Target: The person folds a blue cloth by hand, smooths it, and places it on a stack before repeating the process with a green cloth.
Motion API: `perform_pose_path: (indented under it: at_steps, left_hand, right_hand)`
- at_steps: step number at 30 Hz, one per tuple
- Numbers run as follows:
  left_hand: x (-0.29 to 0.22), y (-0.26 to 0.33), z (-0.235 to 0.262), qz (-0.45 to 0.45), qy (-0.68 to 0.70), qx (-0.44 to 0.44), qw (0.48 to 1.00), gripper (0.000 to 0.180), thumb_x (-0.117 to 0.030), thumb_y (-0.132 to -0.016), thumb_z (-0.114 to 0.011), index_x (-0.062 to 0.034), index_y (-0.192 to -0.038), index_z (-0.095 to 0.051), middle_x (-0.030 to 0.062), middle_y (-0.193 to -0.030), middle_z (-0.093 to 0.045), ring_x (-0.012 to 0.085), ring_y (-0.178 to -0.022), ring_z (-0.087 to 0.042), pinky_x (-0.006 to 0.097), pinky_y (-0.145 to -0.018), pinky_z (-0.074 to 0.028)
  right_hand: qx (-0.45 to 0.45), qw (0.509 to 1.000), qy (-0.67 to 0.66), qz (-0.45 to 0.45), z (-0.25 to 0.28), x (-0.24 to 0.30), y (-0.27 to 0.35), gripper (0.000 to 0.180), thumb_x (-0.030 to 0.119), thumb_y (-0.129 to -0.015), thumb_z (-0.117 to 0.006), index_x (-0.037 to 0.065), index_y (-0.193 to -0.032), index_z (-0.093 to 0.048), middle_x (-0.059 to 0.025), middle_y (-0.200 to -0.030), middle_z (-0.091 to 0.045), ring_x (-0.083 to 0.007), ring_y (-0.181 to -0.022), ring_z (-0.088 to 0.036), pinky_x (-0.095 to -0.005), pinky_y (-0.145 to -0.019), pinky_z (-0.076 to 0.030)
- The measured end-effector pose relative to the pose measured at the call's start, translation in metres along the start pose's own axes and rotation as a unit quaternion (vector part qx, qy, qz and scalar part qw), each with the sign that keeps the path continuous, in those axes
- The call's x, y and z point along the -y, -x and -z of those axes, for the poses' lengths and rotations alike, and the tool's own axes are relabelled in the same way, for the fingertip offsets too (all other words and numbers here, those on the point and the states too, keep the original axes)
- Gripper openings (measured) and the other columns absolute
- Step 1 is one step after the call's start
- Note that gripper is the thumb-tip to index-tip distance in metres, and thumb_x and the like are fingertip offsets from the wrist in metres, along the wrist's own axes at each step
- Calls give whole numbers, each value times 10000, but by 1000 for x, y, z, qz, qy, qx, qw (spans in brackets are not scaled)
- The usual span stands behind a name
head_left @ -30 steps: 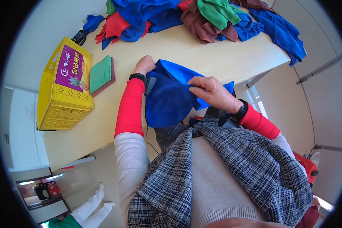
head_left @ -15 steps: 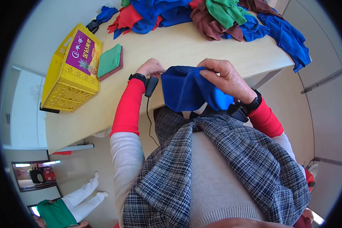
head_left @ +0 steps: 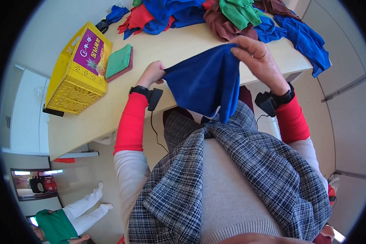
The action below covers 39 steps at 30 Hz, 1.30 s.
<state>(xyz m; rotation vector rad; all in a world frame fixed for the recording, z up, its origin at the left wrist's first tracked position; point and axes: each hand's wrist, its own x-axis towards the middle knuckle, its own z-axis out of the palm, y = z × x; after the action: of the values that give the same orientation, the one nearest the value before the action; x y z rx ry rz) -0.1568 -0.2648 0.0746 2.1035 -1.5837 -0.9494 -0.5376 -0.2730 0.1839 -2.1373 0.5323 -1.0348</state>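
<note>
I hold a royal-blue square of soft cloth up by its top edge over the near rim of a pale wooden table. My left hand is closed on the cloth's left corner, fingers curled and pressed together around the fabric. My right hand pinches the right corner between thumb and fingertips, held a little higher than the left. The cloth hangs spread between the two hands, its lower edge dropping in front of my checked grey jacket. Red sleeves cover both forearms, and a black band with a small device sits at each wrist.

At the far side of the table lies a jumbled heap of cloths in blue, red, green and brown, well apart from my hands. To my left on the table stands a yellow plastic crate with a purple label, and just beside it lies a flat green folded cloth on a dark red one. Down at the lower left, another person in a green top and white trousers is on the floor.
</note>
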Motion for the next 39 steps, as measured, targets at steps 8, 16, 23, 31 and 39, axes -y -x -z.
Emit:
perform_pose_path:
  at_steps: [8, 16, 23, 31, 39]
  left_hand:
    - [-12, 67, 105, -64, 129, -5, 990, 155, -44, -873, -596, -17, -1022, -630, 39, -811, -648, 145, -652, -694, 263, -581, -574]
    - [-90, 123, 183, -124, 66, -71, 988, 184, -62, -891, -595, -28, -1051, -678, 3, -803, -653, 60, -599, -614, 181, -571, -529]
    - [-99, 130, 228, -167, 145, -105, 970, 224, -24, -928, -551, 6, -1114, -673, 16, -848, -666, 45, -658, -637, 172, -582, -541]
    - [-91, 92, 230, -208, 239, -243, 917, 224, -30, -959, -539, 20, -1139, -662, 57, -916, -676, 115, -723, -683, 215, -667, -577]
    - [-88, 73, 227, -239, 225, -322, 888, 202, -28, -971, -530, 22, -1114, -664, 75, -935, -686, 137, -747, -685, 237, -694, -576]
  right_hand:
    - [-44, 996, 79, 10, 50, -13, -20, 264, 167, -1018, -627, 14, -1231, -650, 10, -925, -628, -80, -857, -599, -227, -801, -513]
    - [-93, 993, 28, 60, 82, -10, -52, 164, 133, -1002, -613, 18, -1111, -654, 28, -855, -588, -84, -773, -554, -245, -703, -482]
    - [-52, 995, 74, 32, 71, 11, -88, 134, 124, -1001, -587, 5, -1002, -648, 38, -824, -559, -71, -774, -524, -237, -700, -463]
    - [-41, 995, 4, 92, 70, 5, -99, 142, 115, -994, -590, -15, -980, -643, 25, -826, -575, -99, -774, -544, -255, -707, -475]
    - [-114, 992, -52, -11, 59, -26, -127, 172, 114, -992, -602, -35, -1054, -663, -4, -877, -626, -111, -793, -571, -263, -721, -492]
